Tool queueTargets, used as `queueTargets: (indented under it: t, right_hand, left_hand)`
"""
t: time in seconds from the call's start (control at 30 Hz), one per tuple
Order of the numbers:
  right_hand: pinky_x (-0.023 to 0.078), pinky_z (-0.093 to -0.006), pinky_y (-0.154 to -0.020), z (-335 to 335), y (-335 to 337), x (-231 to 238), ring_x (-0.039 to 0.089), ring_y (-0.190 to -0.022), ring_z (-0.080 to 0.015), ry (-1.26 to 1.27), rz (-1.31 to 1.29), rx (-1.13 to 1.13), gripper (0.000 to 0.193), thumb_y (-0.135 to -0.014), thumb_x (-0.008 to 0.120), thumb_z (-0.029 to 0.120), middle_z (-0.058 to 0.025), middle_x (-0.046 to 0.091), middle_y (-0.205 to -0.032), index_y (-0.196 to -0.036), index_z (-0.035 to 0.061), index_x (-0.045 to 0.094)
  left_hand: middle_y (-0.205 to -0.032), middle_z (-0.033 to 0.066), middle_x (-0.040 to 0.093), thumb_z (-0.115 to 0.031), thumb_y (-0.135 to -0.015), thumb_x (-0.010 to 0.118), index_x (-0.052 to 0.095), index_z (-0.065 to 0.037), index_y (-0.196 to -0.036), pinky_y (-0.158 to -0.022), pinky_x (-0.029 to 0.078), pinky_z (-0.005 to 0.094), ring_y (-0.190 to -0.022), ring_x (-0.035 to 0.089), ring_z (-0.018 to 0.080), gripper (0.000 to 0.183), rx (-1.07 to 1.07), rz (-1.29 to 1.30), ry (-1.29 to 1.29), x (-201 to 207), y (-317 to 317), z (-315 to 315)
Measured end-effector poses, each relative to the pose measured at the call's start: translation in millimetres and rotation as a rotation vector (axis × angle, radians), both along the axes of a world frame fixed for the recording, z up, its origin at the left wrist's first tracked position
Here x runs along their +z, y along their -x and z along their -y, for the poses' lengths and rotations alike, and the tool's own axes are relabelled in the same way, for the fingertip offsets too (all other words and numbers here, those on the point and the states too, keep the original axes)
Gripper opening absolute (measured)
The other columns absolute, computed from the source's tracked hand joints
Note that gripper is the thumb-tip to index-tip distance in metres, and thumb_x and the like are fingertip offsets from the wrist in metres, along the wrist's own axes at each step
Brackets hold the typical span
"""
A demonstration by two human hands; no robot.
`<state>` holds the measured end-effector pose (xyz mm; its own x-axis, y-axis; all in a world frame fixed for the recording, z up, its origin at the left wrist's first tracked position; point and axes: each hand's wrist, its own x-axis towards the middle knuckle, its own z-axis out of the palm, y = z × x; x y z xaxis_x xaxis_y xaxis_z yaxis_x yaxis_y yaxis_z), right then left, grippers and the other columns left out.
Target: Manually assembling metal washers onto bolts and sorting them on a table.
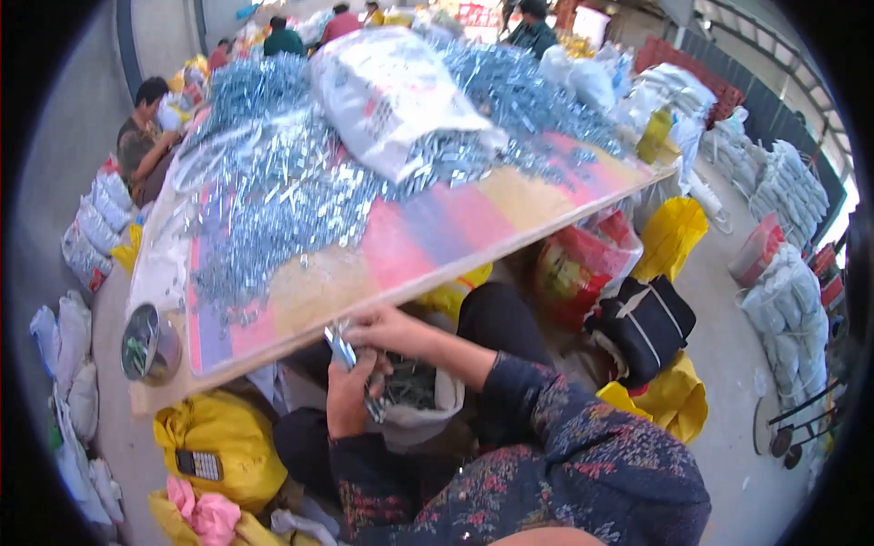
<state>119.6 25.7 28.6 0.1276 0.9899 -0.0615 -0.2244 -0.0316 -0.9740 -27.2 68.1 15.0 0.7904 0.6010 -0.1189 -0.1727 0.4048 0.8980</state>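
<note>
My left hand (345, 400) is closed around a small bundle of shiny metal strips (340, 348), held upright beside the table's near edge. From the right, my right hand (387, 329) pinches the upper part of the same bundle, its fingers touching those of the left. Just beneath both hands, a white sack (448, 397) stands open between my knees, with grey metal strips inside. A wide heap of loose metal strips (282, 196) covers much of the tilted-looking table (319, 282), whose top has coloured stripes.
A large white sack (387, 91) lies on the heap, spilling strips. A small tub (162, 344) sits at the table's left corner. Below are a yellow bag (223, 446) with a keypad phone (198, 465) and a black bag (645, 329). Another person (146, 141) sits at the left.
</note>
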Motion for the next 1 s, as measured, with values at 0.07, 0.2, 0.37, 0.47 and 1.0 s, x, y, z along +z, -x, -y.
queueTargets:
  t: [0.07,0.2,0.37,0.47,1.0]
  right_hand:
    - [0.048,-0.0241,-0.045,0.6,-21.7,-1.3,0.058,-0.054,-0.0087,0.016,0.059,0.012,0.018,-0.088,0.065,0.017,-0.0013,0.063,-0.071,-0.096,0.001,0.068]
    - [0.046,-0.0222,-0.057,3.2,-28.5,23.5,0.056,-0.064,-0.0043,0.102,0.078,0.093,0.016,-0.091,0.06,0.017,0.0021,0.063,-0.076,-0.093,0.003,0.068]
    - [0.05,-0.036,-0.064,-7.5,-30.0,3.1,0.065,-0.066,-0.0256,-0.066,1.173,-0.14,0.031,-0.079,0.06,0.028,-0.016,0.065,-0.07,-0.087,0.0,0.069]
    - [0.05,-0.0394,-0.064,-3.9,-38.9,20.3,0.065,-0.067,-0.0327,0.06,0.954,-0.163,0.034,-0.076,0.057,0.03,-0.0227,0.062,-0.071,-0.084,-0.0003,0.069]
    - [0.051,-0.0467,-0.074,-93.7,-288.6,-14.1,0.066,-0.085,-0.0386,0.088,1.334,-0.967,0.03,-0.086,0.054,0.022,-0.0259,0.066,-0.094,-0.1,-0.0039,0.061]
  left_hand:
    - [-0.075,0.0086,0.061,-0.017,-0.094,0.055,0.055,-0.004,-0.095,-0.041,0.032,0.0182,-0.048,0.043,0.0057,0.013,-0.075,0.07,0.046,17.4,-8.6,9.4]
    - [-0.076,0.0099,0.06,-0.027,-0.097,0.053,0.054,-0.002,-0.101,-0.042,0.031,0.0171,-0.047,0.04,0.0052,0.025,-0.148,0.084,0.064,2.5,-14.5,0.7]
    - [-0.076,0.0094,0.062,-0.025,-0.096,0.057,0.059,0.001,-0.104,-0.044,0.038,0.019,-0.057,0.051,0.0089,0.027,-0.037,0.126,0.185,-4.6,-20.2,7.3]
    - [-0.075,0.0092,0.061,-0.025,-0.095,0.058,0.058,0.001,-0.105,-0.045,0.039,0.0191,-0.061,0.053,0.0107,0.028,-0.036,0.218,0.239,-3.8,-29.7,8.0]
    - [-0.06,-0.0002,0.05,-0.022,-0.093,0.058,0.058,0.001,-0.094,-0.039,0.03,0.02,-0.041,0.037,0.0049,0.023,-0.056,0.079,0.418,-19.5,-35.0,-6.9]
